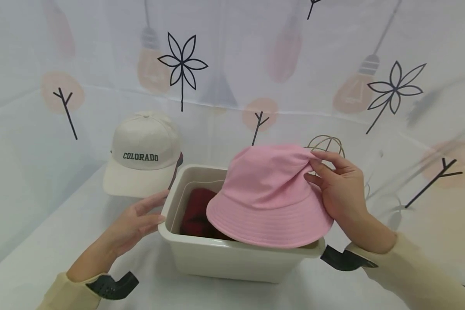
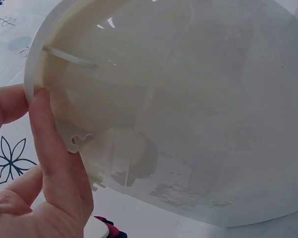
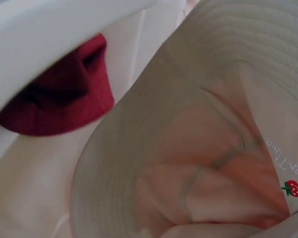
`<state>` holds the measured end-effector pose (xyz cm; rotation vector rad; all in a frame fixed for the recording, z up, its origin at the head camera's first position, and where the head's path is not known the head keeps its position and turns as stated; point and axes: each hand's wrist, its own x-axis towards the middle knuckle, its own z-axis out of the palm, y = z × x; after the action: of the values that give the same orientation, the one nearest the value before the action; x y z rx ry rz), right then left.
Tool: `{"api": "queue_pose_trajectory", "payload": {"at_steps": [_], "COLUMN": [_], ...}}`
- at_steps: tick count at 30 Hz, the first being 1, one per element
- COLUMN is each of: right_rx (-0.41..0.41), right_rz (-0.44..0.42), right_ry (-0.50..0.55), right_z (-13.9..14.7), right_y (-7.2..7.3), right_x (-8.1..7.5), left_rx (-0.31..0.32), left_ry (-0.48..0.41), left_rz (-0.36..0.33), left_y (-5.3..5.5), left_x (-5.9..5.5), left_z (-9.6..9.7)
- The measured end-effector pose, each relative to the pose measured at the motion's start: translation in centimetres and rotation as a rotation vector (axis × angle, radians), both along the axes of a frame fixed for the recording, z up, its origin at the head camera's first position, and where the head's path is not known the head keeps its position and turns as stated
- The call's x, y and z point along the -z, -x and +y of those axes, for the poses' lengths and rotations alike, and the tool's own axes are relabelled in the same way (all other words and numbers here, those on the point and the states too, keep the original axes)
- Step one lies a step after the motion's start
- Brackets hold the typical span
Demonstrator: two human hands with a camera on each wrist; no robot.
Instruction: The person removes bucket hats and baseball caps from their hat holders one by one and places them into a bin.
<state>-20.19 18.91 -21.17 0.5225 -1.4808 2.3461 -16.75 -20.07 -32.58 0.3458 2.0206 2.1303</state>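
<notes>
A pink bucket hat hangs tilted over the right part of a white plastic bin. My right hand pinches its crown between thumb and fingers. In the right wrist view the hat's pale underside shows, with a small strawberry embroidered on it; the hand is hidden there. A dark red hat lies inside the bin, partly covered by the pink hat. At the bin's left rim, my left hand grips the edge between thumb and fingers, as the left wrist view shows at close range.
A cream cap lettered COLORADO stands left behind the bin, with something dark red partly hidden behind it. A gold wire frame rises behind the pink hat. The printed cloth backdrop closes off the back.
</notes>
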Motion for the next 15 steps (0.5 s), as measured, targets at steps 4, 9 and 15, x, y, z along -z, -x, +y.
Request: {"api": "queue_pose_trajectory", "payload": {"at_steps": [4,9,15], "right_rx": [0.011,0.013,-0.063], "right_rz": [-0.043,-0.148,-0.245], "right_ry": [-0.071,-0.187,-0.277], "right_z": [-1.2,-2.7,-4.4], "right_y": [0.7,1.4,2.8], "right_x": [0.6,0.9,0.6], "left_rx": [-0.008,-0.011,-0.006], "left_ry": [0.009,0.01,0.008], "left_rz": [-0.002,0.003,0.014], "left_y": [0.0,0.1,0.0], "left_x": [0.1,0.2,0.2], "left_z": [0.0,0.1,0.1]}}
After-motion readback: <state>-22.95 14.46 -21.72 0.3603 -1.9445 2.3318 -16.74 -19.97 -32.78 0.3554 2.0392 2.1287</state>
